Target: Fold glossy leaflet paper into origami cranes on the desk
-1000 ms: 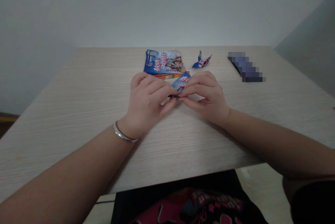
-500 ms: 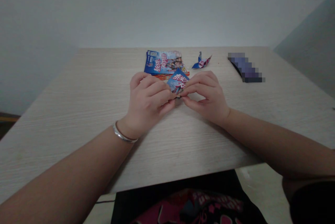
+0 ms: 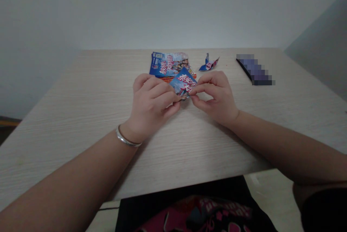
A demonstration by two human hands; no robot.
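Between my hands is a folded piece of printed paper [image 3: 183,81], blue with white-and-red lettering, one corner pointing away from me. My left hand [image 3: 155,96], with a silver bangle at the wrist, pinches its near left edge; the fingers are closed and partly hide that edge. On the other side my right hand [image 3: 215,96] grips the paper's near right edge between thumb and fingertips. Just beyond the paper lies a stack of printed leaflets [image 3: 166,64] in the same blue, with an orange edge showing underneath.
A small folded paper figure [image 3: 209,63] with pointed tips stands right of the leaflets. Farther right lies a dark, flat object [image 3: 255,70], blurred by pixels. The pale wooden table [image 3: 89,94] meets a wall [image 3: 173,11] at its far edge.
My hands have drawn slightly apart at the paper's near edge. More of its printed face shows, and the paper sits a little flatter and farther left.
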